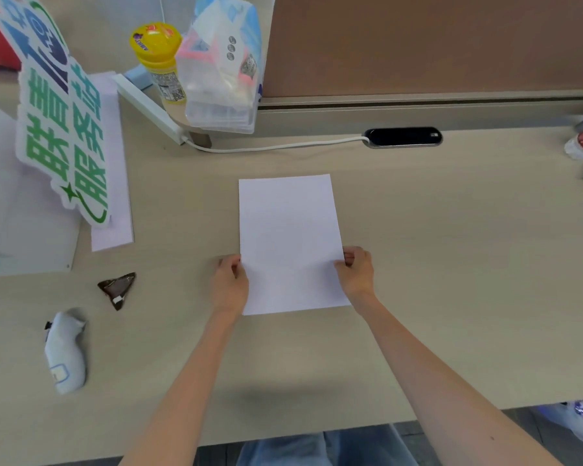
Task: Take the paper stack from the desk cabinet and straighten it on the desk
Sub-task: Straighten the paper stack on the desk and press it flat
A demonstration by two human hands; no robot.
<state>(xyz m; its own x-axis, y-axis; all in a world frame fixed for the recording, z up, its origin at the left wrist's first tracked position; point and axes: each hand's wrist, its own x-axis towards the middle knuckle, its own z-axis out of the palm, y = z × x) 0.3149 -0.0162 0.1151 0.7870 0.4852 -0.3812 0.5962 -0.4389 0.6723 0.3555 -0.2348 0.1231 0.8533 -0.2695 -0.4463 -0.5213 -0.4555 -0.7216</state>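
The paper stack point(288, 240) lies flat in the middle of the counter point(451, 247), its long edges running from 12 to 6 o'clock. The left hand point(229, 284) pinches its 9 o'clock edge, the right hand point(355, 272) its 3 o'clock edge, both near the lower corners. Well off toward 9 o'clock lie a dark triangular wrapper point(118, 289) and a pale controller point(64, 351); a yellow-capped bottle point(160, 62) stands at 11 o'clock.
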